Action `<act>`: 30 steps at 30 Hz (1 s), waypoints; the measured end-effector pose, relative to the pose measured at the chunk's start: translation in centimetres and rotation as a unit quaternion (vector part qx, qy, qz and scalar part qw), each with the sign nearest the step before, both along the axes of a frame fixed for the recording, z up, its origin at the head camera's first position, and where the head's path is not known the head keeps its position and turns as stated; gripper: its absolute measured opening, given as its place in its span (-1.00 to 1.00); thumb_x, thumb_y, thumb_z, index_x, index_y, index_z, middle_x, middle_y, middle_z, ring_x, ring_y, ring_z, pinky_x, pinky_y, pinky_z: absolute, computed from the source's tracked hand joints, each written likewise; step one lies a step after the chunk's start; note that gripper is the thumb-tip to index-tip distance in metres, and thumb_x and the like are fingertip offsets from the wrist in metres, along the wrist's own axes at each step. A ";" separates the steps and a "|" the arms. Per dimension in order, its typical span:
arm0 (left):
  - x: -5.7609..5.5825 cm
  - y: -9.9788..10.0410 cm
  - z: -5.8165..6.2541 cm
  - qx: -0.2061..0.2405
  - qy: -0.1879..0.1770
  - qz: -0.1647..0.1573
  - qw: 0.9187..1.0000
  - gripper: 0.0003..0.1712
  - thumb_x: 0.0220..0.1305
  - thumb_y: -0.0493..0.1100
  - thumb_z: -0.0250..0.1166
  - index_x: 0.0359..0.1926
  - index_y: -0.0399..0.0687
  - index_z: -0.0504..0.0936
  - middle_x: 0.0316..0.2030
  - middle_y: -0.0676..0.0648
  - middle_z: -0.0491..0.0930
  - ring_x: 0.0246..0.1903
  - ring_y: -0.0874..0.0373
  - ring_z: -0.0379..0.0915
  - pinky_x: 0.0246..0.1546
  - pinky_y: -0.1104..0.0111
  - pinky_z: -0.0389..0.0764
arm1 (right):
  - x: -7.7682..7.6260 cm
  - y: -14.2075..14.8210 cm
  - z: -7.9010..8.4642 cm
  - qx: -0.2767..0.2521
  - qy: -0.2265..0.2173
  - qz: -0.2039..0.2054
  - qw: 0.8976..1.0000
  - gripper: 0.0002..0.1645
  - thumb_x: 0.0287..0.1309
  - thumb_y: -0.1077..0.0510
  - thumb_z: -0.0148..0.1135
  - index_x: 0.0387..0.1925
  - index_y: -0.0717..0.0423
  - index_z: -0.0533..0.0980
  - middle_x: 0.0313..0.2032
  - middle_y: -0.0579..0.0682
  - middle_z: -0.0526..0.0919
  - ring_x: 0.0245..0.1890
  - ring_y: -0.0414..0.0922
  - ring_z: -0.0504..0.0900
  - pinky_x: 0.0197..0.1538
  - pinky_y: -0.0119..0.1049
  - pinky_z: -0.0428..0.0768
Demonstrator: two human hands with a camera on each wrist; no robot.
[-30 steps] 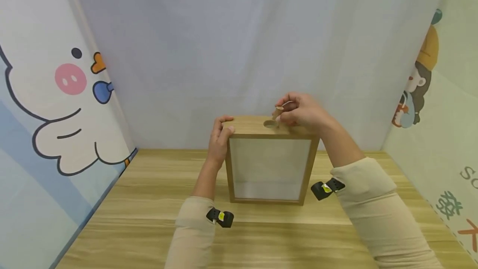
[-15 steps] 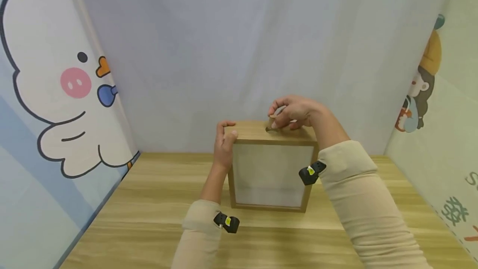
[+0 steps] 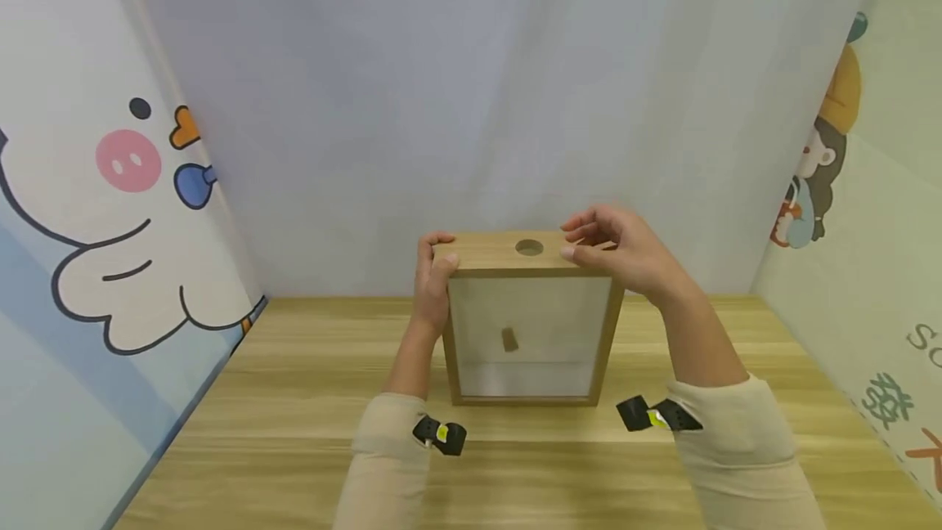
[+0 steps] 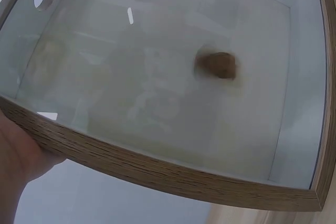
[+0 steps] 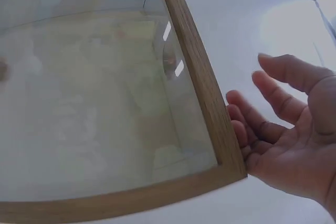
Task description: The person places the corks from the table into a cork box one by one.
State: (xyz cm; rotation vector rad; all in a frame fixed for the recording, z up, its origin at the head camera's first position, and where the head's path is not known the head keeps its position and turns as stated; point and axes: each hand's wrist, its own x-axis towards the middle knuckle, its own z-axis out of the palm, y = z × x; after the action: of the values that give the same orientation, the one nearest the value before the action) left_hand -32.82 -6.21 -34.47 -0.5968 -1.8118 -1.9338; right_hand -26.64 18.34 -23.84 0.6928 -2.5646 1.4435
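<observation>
An upright wooden box frame (image 3: 482,252) with a clear front pane stands on the table. Its top has a round hole (image 3: 529,247). Inside, behind the pane, a brown cork (image 3: 510,339) is in mid-air, tilted, below the hole; the left wrist view shows the same cork (image 4: 223,65) blurred. My left hand (image 3: 432,289) grips the frame's top left corner, thumb at the front edge and fingers behind. At the top right corner my right hand (image 3: 629,256) has its fingers parted and nothing between thumb and fingertips; its lower fingers lie against the frame's side in the right wrist view.
The wood-grain table (image 3: 331,366) reaches back to a pale curtain (image 3: 368,105). Printed cartoon cloths hang at the left (image 3: 74,186) and right (image 3: 883,227). Both wrists carry small black camera mounts.
My right hand pushed the cork to the hole and let go; the cork has dropped inside the frame. The right hand has moved off to the right. The left hand keeps its grip.
</observation>
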 end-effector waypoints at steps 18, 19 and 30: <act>0.1 -0.8 -0.1 0.051 0.010 -0.034 0.998 -0.49 0.10 -0.04 -0.04 0.05 -0.22 0.25 -0.17 -0.04 0.30 -0.28 0.16 0.28 -0.24 0.35 0.33 | 5.5 4.1 -10.0 -0.012 0.036 -0.063 0.997 -0.60 0.19 0.21 0.18 0.05 0.29 0.44 -0.06 0.15 0.54 -0.13 -0.06 0.51 -0.15 -0.35 0.48; 0.1 -0.8 -0.1 0.051 0.010 -0.036 0.998 -0.49 0.11 -0.04 -0.04 0.05 -0.22 0.25 -0.17 -0.04 0.30 -0.28 0.17 0.28 -0.24 0.35 0.32 | 5.7 4.5 -10.5 -0.010 0.027 -0.072 0.997 -0.58 0.19 0.19 0.19 0.06 0.28 0.43 -0.05 0.15 0.54 -0.12 -0.04 0.50 -0.15 -0.36 0.48; 0.0 -1.0 -0.2 0.031 0.023 -0.023 0.999 -0.44 0.07 -0.03 -0.07 0.05 -0.28 0.24 0.05 -0.11 0.23 0.01 0.11 0.14 0.03 0.22 0.10 | 9.1 8.9 -15.4 -0.053 -0.092 -0.137 0.985 -0.45 0.23 0.03 0.14 0.19 0.19 0.34 0.08 0.15 0.41 -0.09 -0.24 0.47 -0.16 -0.30 0.50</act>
State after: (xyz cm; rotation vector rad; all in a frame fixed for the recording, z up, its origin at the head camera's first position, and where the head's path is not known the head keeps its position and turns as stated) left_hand -32.81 -7.22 -34.64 -0.6627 -1.7170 -1.9827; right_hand -17.54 27.28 -39.24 0.1884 -2.5616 1.5988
